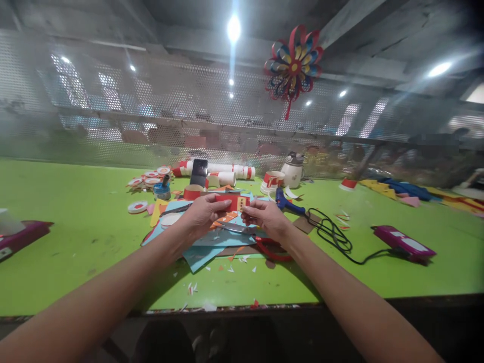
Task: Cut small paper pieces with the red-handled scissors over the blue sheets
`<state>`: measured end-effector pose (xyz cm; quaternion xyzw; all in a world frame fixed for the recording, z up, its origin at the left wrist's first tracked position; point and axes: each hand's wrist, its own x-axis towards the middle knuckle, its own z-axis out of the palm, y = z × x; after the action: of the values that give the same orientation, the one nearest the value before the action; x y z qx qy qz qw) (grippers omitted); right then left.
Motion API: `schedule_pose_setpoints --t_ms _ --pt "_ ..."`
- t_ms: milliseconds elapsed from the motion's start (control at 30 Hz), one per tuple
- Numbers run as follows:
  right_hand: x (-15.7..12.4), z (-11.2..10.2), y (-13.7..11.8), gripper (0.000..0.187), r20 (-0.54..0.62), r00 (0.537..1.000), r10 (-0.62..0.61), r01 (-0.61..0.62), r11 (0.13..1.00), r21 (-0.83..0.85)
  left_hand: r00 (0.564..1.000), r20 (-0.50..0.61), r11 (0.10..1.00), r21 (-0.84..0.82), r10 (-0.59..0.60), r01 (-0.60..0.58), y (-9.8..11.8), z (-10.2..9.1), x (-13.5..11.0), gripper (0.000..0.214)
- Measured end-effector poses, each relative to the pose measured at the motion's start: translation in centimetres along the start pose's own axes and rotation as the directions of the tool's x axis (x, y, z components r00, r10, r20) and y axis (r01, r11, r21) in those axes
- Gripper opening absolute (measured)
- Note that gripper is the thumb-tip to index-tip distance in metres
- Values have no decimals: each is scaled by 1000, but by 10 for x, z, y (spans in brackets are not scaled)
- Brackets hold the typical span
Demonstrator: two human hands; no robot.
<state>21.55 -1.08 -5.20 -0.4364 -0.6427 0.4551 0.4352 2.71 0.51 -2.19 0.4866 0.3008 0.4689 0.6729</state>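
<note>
My left hand (204,210) and my right hand (264,216) both pinch a small red paper strip (235,202) with yellow and orange marks, held just above the green table (75,222). The left fingers close over its left end, the right fingers grip its right end. Under the hands lie blue and orange paper sheets (212,242) and red-handled scissors (264,245), blades pointing left.
Behind the hands stand rolled paper cups (223,176), a dark phone (198,173), a white jar (293,170) and a blue glue gun (287,202) with its black cord (333,234). Magenta boxes (403,243) lie right and far left. A paper pinwheel (293,65) hangs on the mesh wall.
</note>
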Motion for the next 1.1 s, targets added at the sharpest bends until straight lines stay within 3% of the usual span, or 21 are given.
schedule_pose_setpoints --t_ms 133,233,333,467,567,667,900,1100 --pt "3 -5 2 26 -49 999 1 -13 972 -236 999 -36 1000 20 22 -21 -7 -6 2 8" --pt "0 -16 -5 26 -64 998 -13 -18 893 -450 998 -43 999 21 42 -41 -7 -14 3 7" --pt "-10 -29 -18 26 10 1000 15 -4 751 -660 996 -34 997 5 81 -81 -2 -20 2 6" --pt "-31 -40 -35 19 156 977 142 61 517 -854 992 -6 992 -26 124 -124 5 -18 -1 10" --pt "-42 -41 -39 23 180 959 220 88 374 -923 987 74 988 -62 144 -140 9 -16 -5 13" --pt "-44 -37 -36 28 167 950 264 88 286 -954 978 151 986 -99 146 -132 11 -15 -8 11" --pt "-32 -38 -26 28 182 935 305 100 266 -959 962 203 965 -224 183 -137 12 -21 -8 10" --pt "-40 -47 -30 26 128 969 210 46 355 -934 976 97 951 -264 193 -162 23 -21 -12 9"
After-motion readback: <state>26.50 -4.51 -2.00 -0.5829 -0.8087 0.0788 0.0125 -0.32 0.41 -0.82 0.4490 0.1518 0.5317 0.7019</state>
